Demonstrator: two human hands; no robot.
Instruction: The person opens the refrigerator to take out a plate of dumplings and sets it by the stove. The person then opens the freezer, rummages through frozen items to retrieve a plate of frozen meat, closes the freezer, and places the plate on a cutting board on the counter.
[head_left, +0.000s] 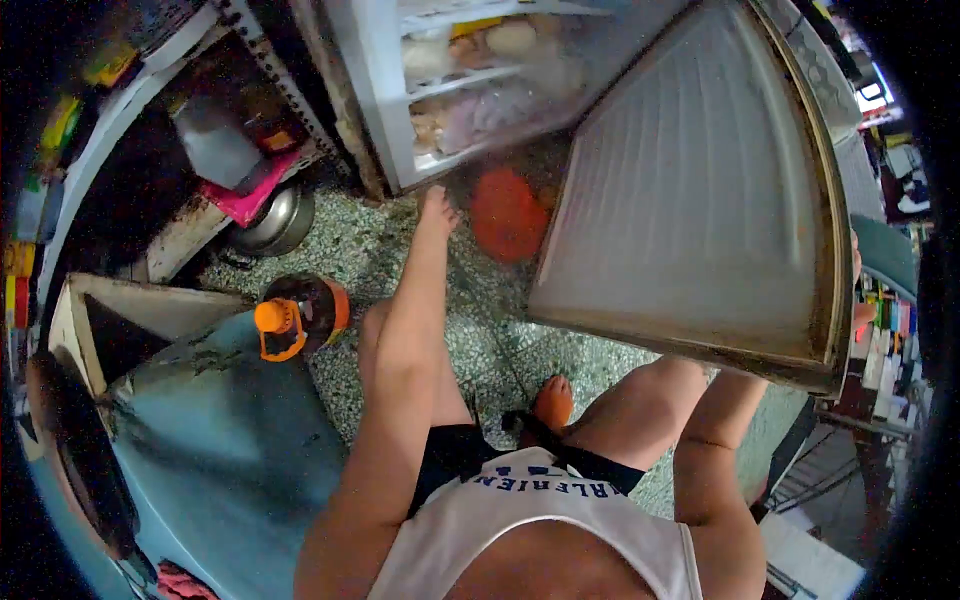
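My left arm reaches forward, and my left hand [438,209] is by the lower front edge of the freezer compartment [391,120]. Its fingers look loosely bent and apart, with nothing visible in them. Right of that hand, a red rounded thing [506,214] sits low below the compartment; its kind is unclear. The freezer door [690,200] stands wide open on the right. My right forearm passes behind it, and fingers of my right hand [863,316] show at the door's outer edge, gripping it. The palm is hidden. Inside the compartment are frosty shelves with bagged food [490,110] and pale round items [511,38].
On the left, a dark bottle with an orange cap [300,315] stands on the speckled floor [370,240]. A blue-green covered surface [220,430] lies beside it. Farther back are a metal bowl [277,221] and a pink item [248,195]. My bare foot [553,402] is near the door.
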